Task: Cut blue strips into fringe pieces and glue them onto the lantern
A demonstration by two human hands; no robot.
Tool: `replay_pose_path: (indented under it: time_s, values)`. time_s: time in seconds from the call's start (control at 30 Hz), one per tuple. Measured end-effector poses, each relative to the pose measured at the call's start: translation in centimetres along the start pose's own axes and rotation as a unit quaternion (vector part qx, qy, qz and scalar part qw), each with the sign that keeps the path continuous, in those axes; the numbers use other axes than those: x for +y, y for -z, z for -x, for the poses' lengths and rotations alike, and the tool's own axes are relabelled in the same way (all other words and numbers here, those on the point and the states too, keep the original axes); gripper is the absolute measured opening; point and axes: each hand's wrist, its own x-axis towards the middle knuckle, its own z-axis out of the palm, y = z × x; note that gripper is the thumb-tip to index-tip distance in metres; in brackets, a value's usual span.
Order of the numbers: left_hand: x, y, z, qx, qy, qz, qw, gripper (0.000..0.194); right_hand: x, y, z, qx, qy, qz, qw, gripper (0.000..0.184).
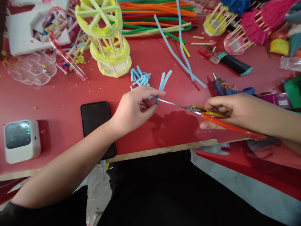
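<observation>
Some bare tabletop separates edge from left hand pinching strips, right hand gripping scissors

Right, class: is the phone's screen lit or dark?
Dark: the phone shows a plain black face with no lit display, though the left forearm hides part of it.

The strips are pale blue; the scissors have orange and yellow handles. The bench is red, the phone black.
</observation>
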Motion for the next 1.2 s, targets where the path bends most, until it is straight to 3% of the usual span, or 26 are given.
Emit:
replay_pose_path:
  time_s: [0.1, 0.27, 0.37, 0.5, 0.67, 1.2]
  values:
    - [-0.1, 0.0, 0.0, -0.005, 0.005, -0.003, 1.000, 0.037, -0.1, 0.2, 0.1, -0.019, -0.002, 0.046, 0.999, 0.086]
    - [-0.1, 0.1, 0.0, -0.016, 0.011, 0.006, 1.000, 0.037, -0.3, 0.5, 0.1, 0.032, 0.040, 0.100, 0.994, 0.085]
    - [0.0, 0.1, 0.0, -0.021, 0.018, 0.012, 1.000, 0.037, -0.9, 1.0, 0.1, 0.007, 0.052, 0.114, 0.992, 0.086]
    - [0.1, 0.0, 0.1, -0.025, 0.016, 0.010, 0.999, 0.036, -1.2, 1.3, 0.2, -0.033, 0.008, 0.118, 0.992, 0.089]
    - [0.2, 0.0, 0.0, -0.035, 0.017, 0.008, 0.999, 0.036, 0.0, 0.4, 0.2, -0.009, 0.035, 0.116, 0.993, 0.087]
    - [-0.1, -0.2, 0.1, -0.055, 0.030, 0.001, 0.998, 0.038, 2.1, -1.4, -0.2, -0.015, 0.090, 0.103, 0.990, 0.074]
